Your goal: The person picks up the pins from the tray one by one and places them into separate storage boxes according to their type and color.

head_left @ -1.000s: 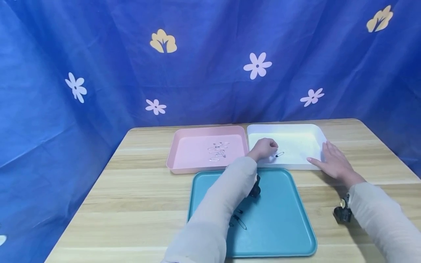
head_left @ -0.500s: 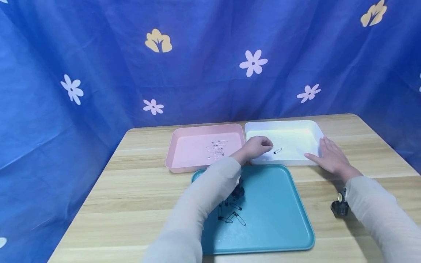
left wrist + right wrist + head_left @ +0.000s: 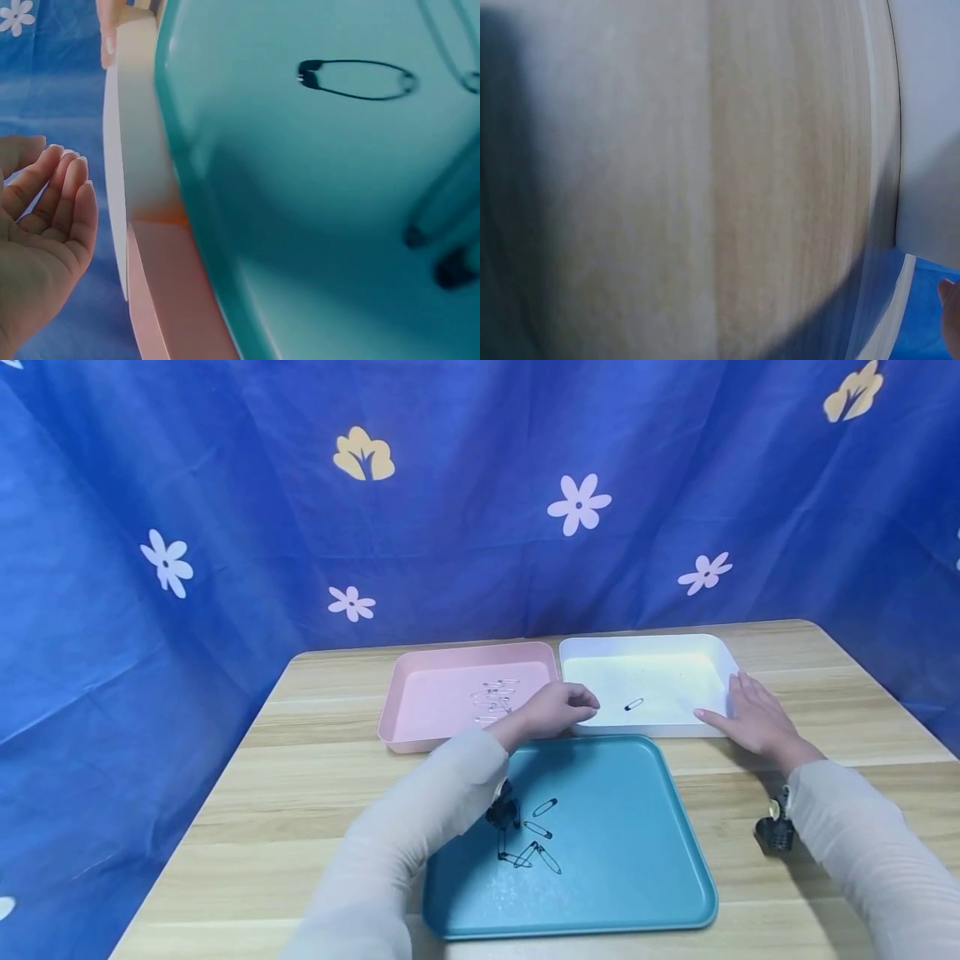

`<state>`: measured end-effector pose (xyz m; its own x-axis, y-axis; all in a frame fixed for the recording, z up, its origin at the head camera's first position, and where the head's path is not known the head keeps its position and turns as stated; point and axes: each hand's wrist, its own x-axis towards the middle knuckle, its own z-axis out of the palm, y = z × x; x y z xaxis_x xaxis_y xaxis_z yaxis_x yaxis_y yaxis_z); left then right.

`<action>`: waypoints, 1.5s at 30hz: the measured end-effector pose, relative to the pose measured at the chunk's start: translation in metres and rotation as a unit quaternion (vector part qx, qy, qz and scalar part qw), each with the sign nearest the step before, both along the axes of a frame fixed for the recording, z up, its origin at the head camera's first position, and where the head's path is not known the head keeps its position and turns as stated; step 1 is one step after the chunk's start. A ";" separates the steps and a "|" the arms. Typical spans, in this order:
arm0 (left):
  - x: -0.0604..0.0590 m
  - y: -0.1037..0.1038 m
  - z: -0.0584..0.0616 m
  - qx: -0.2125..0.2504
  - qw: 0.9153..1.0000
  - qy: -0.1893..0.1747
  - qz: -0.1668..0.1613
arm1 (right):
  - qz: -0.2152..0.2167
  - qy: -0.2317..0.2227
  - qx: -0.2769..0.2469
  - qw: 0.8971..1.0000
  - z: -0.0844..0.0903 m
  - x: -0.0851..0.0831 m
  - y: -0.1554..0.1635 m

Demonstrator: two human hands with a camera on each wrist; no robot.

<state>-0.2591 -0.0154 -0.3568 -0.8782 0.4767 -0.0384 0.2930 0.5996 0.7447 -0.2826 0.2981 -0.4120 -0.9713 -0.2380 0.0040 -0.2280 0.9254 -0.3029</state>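
My left hand (image 3: 555,708) hovers over the near left corner of the white tray (image 3: 645,731), its fingers loosely bent. In the left wrist view nothing shows between the thumb and fingers. A single black safety pin (image 3: 634,703) lies in the white tray, to the right of that hand. My right hand (image 3: 757,718) rests on the tray's right edge with fingers extended. Several black safety pins (image 3: 538,830) lie in the teal tray (image 3: 622,893), some overlapping; one safety pin (image 3: 360,79) shows close up in the left wrist view.
A pink tray (image 3: 435,693) stands left of the white one and holds several silver safety pins (image 3: 495,693). All three trays stand on a wooden table (image 3: 300,827). Behind it hangs a blue flowered curtain (image 3: 465,527).
My left hand has moved left, away from the black safety pin in the white tray. More pins in the teal tray are uncovered as the left arm shifts. The right hand stays at the tray's edge.
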 end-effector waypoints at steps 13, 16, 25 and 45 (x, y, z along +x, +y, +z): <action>0.023 -0.034 -0.004 0.006 0.999 -0.012 -0.030 | 0.009 0.005 0.006 1.000 0.001 0.000 0.000; 0.027 -0.043 -0.006 0.001 0.999 -0.019 -0.036 | 0.008 0.006 0.003 1.000 0.002 0.001 0.002; 0.040 -0.072 -0.010 -0.020 0.995 -0.071 -0.065 | 0.010 0.002 0.004 1.000 0.003 0.002 0.003; 0.047 -0.110 -0.026 -0.058 0.984 -0.122 -0.116 | 0.010 0.005 -0.002 1.000 0.003 0.003 -0.002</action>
<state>-0.2124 -0.1249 -0.3823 -0.7046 0.6430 -0.3002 0.2534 0.6231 0.7399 -0.2797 0.2960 -0.4090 -0.9660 -0.2579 0.0153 -0.2503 0.9195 -0.3032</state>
